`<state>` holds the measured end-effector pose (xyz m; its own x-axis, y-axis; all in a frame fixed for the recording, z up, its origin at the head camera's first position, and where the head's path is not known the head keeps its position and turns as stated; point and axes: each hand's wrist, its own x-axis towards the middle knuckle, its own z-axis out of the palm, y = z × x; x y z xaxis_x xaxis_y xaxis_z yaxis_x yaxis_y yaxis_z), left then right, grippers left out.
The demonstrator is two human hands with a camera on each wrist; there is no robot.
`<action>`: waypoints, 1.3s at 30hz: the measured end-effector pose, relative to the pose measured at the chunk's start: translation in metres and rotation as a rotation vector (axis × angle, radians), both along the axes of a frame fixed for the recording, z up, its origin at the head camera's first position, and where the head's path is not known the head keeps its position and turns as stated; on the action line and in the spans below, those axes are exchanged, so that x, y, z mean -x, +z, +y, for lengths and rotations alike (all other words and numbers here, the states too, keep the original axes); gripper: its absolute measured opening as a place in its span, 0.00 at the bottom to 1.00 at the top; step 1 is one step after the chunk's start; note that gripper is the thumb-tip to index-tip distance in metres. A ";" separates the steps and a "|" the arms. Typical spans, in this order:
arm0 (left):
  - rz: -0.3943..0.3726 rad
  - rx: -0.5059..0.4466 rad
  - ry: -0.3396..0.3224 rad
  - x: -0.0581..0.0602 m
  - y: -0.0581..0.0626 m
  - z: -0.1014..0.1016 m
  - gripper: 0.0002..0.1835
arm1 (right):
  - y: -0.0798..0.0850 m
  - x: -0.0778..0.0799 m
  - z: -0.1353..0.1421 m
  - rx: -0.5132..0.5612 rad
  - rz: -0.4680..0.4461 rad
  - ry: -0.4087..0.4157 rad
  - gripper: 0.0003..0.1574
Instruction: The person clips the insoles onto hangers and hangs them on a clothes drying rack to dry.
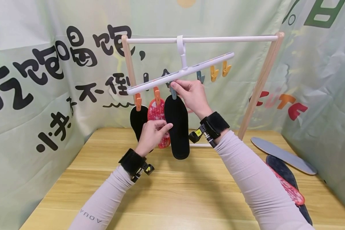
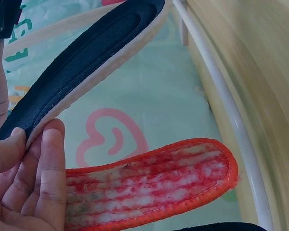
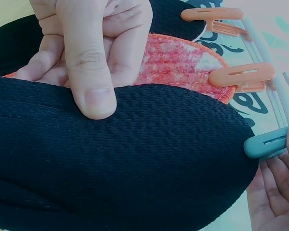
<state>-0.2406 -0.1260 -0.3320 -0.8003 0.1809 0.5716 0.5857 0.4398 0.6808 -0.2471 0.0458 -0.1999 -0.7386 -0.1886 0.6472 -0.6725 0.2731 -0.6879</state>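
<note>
A black insole [image 1: 176,127] hangs by its upper end from a blue-grey clip [image 3: 267,143] on the white hanger [image 1: 161,80]. My right hand [image 1: 194,94] pinches that clip at the hanger's bar. Lower down, my left hand [image 1: 153,134] pinches the insole's left edge between thumb and fingers; the left wrist view shows the insole's pale underside [image 2: 82,91]. Just behind hang a red-and-white insole [image 2: 149,187] and another black insole [image 1: 138,119], each from an orange clip [image 3: 243,77]. The hanger tilts, its left end low.
A rack with a white top rail [image 1: 233,39] and wooden posts [image 1: 260,86] carries the hanger. Yellow clips [image 1: 214,74] and another blue-grey clip [image 1: 200,77] hang on its right half. A grey insole [image 1: 284,155], a dark one [image 1: 284,169] and a red one [image 1: 290,188] lie on the table's right.
</note>
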 end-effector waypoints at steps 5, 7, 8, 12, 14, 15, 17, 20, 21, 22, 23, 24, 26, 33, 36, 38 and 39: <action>-0.005 -0.005 -0.002 -0.001 0.001 0.000 0.13 | -0.001 0.001 0.001 0.006 -0.001 0.002 0.16; -0.005 -0.003 0.000 -0.001 0.001 0.000 0.13 | -0.001 0.002 0.001 0.005 -0.003 -0.001 0.16; -0.003 0.000 0.003 -0.001 0.001 0.000 0.13 | -0.001 0.002 0.001 0.006 -0.002 -0.001 0.16; 0.002 0.003 0.001 0.000 0.001 0.000 0.13 | -0.002 0.002 0.001 0.006 0.004 -0.004 0.15; 0.003 0.001 -0.002 0.000 0.001 0.000 0.13 | -0.002 0.002 0.001 0.003 0.010 -0.007 0.15; 0.002 -0.001 -0.005 0.000 0.002 0.000 0.13 | -0.002 0.002 0.001 0.001 0.013 -0.010 0.15; 0.005 -0.001 -0.006 0.000 0.002 0.001 0.14 | -0.002 0.001 0.001 -0.008 0.018 -0.019 0.16; 0.007 -0.001 -0.004 0.000 0.002 0.001 0.13 | -0.002 0.001 0.001 -0.019 0.024 -0.027 0.16; 0.006 -0.002 -0.004 0.000 0.003 0.001 0.13 | -0.003 0.002 0.001 -0.024 0.025 -0.030 0.16; 0.005 -0.003 -0.003 0.000 0.003 0.001 0.13 | -0.005 0.006 0.001 -0.023 0.030 -0.029 0.16; 0.004 -0.004 -0.003 0.000 0.003 0.001 0.13 | -0.008 0.011 0.002 -0.021 0.034 -0.027 0.16; 0.002 -0.004 -0.003 0.000 0.003 0.001 0.13 | -0.010 0.016 0.002 -0.017 0.042 -0.024 0.16; 0.001 -0.006 -0.006 0.000 0.003 0.000 0.13 | -0.016 0.026 0.003 -0.017 0.050 -0.022 0.16; 0.008 -0.002 -0.004 0.002 0.004 0.000 0.15 | -0.021 0.039 0.006 -0.012 0.063 -0.013 0.22; 0.003 -0.004 0.001 0.003 0.004 0.000 0.14 | -0.021 0.039 0.006 0.002 0.055 0.001 0.23; 0.004 -0.004 0.007 0.004 0.003 0.000 0.14 | -0.022 0.039 0.006 0.011 0.050 0.009 0.23; 0.004 -0.006 0.007 0.004 0.003 0.000 0.14 | -0.022 0.039 0.006 0.015 0.046 0.015 0.23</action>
<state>-0.2446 -0.1261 -0.3292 -0.7995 0.1718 0.5755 0.5849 0.4401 0.6813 -0.2859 0.0513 -0.2218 -0.7050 -0.1893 0.6835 -0.7076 0.2525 -0.6599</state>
